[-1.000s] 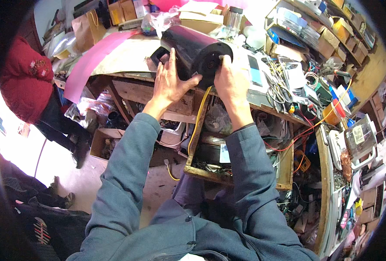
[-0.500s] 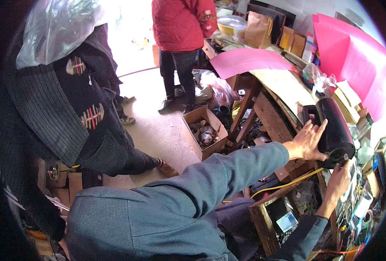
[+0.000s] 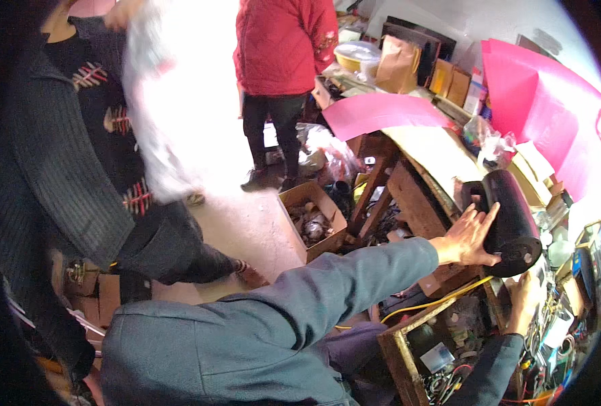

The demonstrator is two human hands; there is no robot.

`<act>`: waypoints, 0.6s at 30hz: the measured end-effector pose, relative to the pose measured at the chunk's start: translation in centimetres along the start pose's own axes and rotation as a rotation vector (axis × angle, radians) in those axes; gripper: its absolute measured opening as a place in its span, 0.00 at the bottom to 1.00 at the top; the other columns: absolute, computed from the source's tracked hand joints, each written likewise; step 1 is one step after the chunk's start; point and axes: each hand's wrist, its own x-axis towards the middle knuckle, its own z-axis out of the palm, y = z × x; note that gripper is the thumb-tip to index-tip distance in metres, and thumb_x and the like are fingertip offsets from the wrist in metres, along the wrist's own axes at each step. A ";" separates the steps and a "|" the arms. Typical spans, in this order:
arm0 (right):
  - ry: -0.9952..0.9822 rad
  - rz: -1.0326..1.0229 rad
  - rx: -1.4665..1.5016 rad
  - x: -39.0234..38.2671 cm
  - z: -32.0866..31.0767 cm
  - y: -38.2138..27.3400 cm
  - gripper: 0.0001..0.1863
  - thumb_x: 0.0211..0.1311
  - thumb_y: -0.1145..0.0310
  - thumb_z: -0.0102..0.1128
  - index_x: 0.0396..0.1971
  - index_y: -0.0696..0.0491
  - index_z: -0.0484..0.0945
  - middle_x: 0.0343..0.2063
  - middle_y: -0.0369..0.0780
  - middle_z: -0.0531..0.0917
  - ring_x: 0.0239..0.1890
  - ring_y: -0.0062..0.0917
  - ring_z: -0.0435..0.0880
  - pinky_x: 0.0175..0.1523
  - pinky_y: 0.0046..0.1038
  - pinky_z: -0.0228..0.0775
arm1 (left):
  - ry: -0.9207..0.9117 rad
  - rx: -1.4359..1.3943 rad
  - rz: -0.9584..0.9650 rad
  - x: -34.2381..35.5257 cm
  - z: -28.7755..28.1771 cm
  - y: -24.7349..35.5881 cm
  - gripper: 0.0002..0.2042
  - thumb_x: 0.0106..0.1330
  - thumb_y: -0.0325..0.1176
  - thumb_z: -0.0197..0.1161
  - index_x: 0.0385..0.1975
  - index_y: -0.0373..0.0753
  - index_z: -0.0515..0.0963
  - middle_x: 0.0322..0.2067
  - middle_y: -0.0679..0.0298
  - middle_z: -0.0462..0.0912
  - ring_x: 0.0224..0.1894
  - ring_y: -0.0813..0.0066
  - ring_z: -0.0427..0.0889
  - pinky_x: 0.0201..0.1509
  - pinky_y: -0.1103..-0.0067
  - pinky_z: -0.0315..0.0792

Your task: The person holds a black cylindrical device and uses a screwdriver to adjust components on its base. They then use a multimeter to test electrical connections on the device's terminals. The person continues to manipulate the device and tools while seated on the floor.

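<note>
A black electric kettle lies tipped on its side on the cluttered bench, its round base turned toward me and its handle at the far left. My left hand grips its left side, thumb near the base and fingers stretched along the body. Just below the base is my right hand, over the tools and cables; its fingertips are blurred and partly hidden, so I cannot tell whether they touch the kettle.
Below my hands sits an open wooden drawer of odds and ends, crossed by a yellow cable. A cardboard box of metal parts stands on the floor. Pink sheets lie beyond. Two people stand nearby, one with a plastic bag.
My right hand has slipped down from the kettle's base edge. My left hand keeps its place on the kettle. The person at left has swung the plastic bag lower and to the right.
</note>
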 end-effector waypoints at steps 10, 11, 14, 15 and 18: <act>-0.005 0.082 0.032 -1.1 -3.9 -4.2 0.23 0.74 0.51 0.61 0.37 0.60 0.86 0.34 0.55 0.88 0.38 0.51 0.89 0.44 0.49 0.81 | 0.074 0.162 -0.004 -0.4 -1.5 -1.0 0.66 0.55 0.63 0.79 0.82 0.32 0.43 0.72 0.25 0.61 0.74 0.27 0.63 0.80 0.54 0.59; -0.071 0.133 0.100 -0.8 -5.0 -4.4 0.24 0.76 0.49 0.59 0.40 0.59 0.86 0.34 0.55 0.88 0.38 0.51 0.89 0.44 0.48 0.81 | 0.087 0.148 0.035 -0.2 -1.0 -1.5 0.66 0.55 0.64 0.78 0.82 0.30 0.43 0.73 0.29 0.62 0.76 0.29 0.61 0.82 0.53 0.56; 0.040 0.218 0.423 -1.9 -5.9 -3.7 0.27 0.81 0.44 0.52 0.40 0.56 0.83 0.25 0.47 0.84 0.26 0.39 0.83 0.35 0.41 0.77 | 0.083 0.109 0.082 0.6 -0.1 -1.3 0.67 0.55 0.67 0.76 0.81 0.27 0.42 0.71 0.32 0.68 0.75 0.33 0.66 0.83 0.51 0.52; 0.018 0.302 0.687 -2.6 -6.8 -4.9 0.28 0.82 0.44 0.53 0.34 0.56 0.81 0.17 0.41 0.79 0.15 0.28 0.78 0.25 0.35 0.73 | 0.090 0.117 0.086 0.5 -0.1 -1.1 0.67 0.55 0.66 0.77 0.81 0.27 0.41 0.70 0.32 0.69 0.74 0.34 0.68 0.83 0.50 0.51; 0.138 -0.009 0.464 -3.0 -6.0 -5.0 0.17 0.81 0.56 0.53 0.42 0.56 0.80 0.27 0.41 0.82 0.23 0.27 0.83 0.31 0.34 0.76 | 0.056 0.090 0.059 0.4 -0.2 -0.7 0.67 0.55 0.64 0.78 0.81 0.28 0.40 0.69 0.33 0.71 0.74 0.36 0.69 0.84 0.51 0.50</act>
